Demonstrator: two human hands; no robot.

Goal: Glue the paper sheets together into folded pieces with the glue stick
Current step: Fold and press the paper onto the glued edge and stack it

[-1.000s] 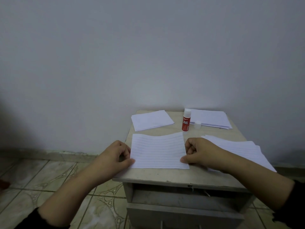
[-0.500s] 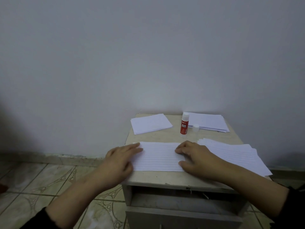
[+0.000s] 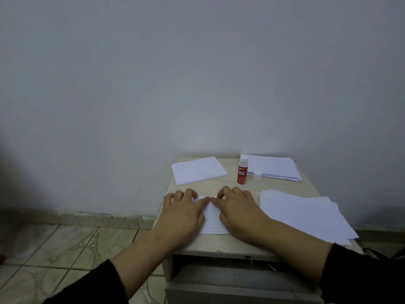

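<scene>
A folded lined paper sheet point(image 3: 212, 220) lies at the front of the small table point(image 3: 232, 185). My left hand point(image 3: 182, 213) and my right hand point(image 3: 238, 210) both press down on it, fingertips meeting at its far folded edge. Much of the sheet is hidden under my hands. A red glue stick point(image 3: 242, 170) stands upright behind, its white cap point(image 3: 257, 175) off and lying beside it. A loose pile of lined sheets point(image 3: 306, 213) lies to the right.
A stack of folded pieces point(image 3: 198, 170) lies at the back left, another paper stack point(image 3: 274, 166) at the back right against the wall. Below the tabletop a drawer point(image 3: 230, 279) stands partly open. Tiled floor point(image 3: 54, 260) lies to the left.
The sheet, first held at its near corners, was folded over. My hands then slid inward from its outer ends and now meet at the middle of the fold.
</scene>
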